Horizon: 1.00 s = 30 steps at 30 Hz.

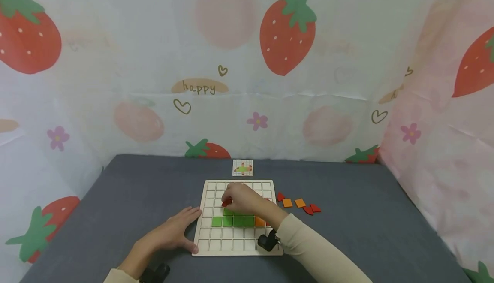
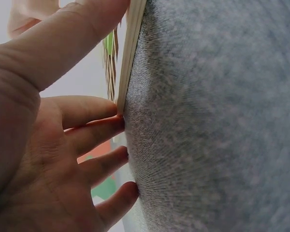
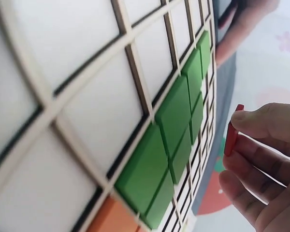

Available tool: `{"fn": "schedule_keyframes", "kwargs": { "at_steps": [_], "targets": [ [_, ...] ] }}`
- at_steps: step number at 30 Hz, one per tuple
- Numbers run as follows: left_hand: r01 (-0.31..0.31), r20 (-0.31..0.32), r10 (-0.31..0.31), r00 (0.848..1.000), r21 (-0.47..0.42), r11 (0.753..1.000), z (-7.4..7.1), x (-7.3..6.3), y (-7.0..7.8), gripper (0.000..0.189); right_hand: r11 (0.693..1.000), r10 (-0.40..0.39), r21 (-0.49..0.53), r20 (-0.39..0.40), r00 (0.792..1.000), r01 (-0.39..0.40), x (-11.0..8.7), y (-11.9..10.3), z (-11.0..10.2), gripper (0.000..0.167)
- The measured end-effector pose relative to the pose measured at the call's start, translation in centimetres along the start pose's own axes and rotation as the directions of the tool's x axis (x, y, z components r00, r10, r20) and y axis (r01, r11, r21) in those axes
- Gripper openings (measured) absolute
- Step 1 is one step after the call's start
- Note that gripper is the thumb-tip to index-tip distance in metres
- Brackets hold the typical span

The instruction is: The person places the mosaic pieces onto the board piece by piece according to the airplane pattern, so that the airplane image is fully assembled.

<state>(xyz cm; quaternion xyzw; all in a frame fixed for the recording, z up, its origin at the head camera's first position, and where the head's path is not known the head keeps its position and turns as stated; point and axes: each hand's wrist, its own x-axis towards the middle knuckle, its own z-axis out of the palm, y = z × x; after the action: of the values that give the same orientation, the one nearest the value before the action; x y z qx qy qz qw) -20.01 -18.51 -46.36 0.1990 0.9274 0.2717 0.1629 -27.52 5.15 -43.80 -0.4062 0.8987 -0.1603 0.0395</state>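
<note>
Red flat tile (image 3: 233,135): my right hand (image 1: 245,198) pinches it; left hand (image 1: 175,228), spread, touches gridded wooden board (image 1: 216,245); beyond, white cloth (image 1: 239,51) reads "happy".

Two hands (image 1: 173,230) are showing; one red piece (image 3: 233,133) is being held; one board (image 1: 238,245) is carrying seven green pieces (image 3: 174,116) and at least one orange square (image 1: 260,221); two orange squares (image 1: 287,203), three red pieces (image 1: 315,208) and one card (image 1: 242,168) are lying outside it.

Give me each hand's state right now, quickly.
Left hand: open, fingers touching the edge of the grid board.
Right hand: closed, pinching a red piece.
</note>
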Motion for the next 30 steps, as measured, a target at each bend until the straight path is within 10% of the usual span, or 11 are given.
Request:
{"fn": "schedule_keyframes", "kwargs": {
  "at_steps": [30],
  "targets": [
    [0.028,0.019,-0.028,0.999,0.001,1.0,-0.1,0.0,0.1,0.103,0.997,-0.015,-0.081,0.044,0.999,0.019,1.4,-1.7,2.4,0.019]
  ]
}}
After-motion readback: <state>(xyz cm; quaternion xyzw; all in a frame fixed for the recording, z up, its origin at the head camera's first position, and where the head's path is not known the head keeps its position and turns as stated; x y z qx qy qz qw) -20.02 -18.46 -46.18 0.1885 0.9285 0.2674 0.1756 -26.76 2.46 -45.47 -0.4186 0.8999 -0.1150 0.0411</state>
